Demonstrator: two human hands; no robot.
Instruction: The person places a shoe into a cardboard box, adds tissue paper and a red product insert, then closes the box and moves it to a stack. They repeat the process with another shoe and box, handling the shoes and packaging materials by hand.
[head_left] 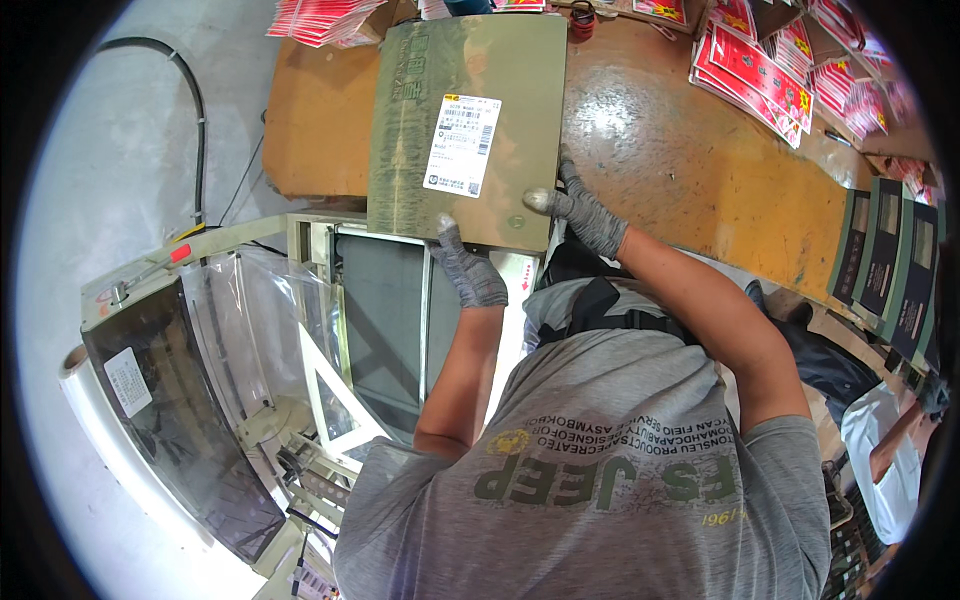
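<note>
One head-worn fisheye view, looking steeply down over the person's own grey-shirted chest, close in on the grey-gloved hands at the flat olive-green package [465,130] on the worn orange-brown workbench [700,170]; edges curve near the dark rim.

Packing or shipping workshop, small factory kind. Long worn orange workbench [700,170] across upper right of frame, surface scratched and shiny. Stacks of red printed packets [760,70] piled along top edge. Row of dark flat packages [890,270] standing at right edge. Wrapping machine [260,380] with clear plastic film at lower left, black cable [190,90] on bare grey concrete floor at upper left.
</note>
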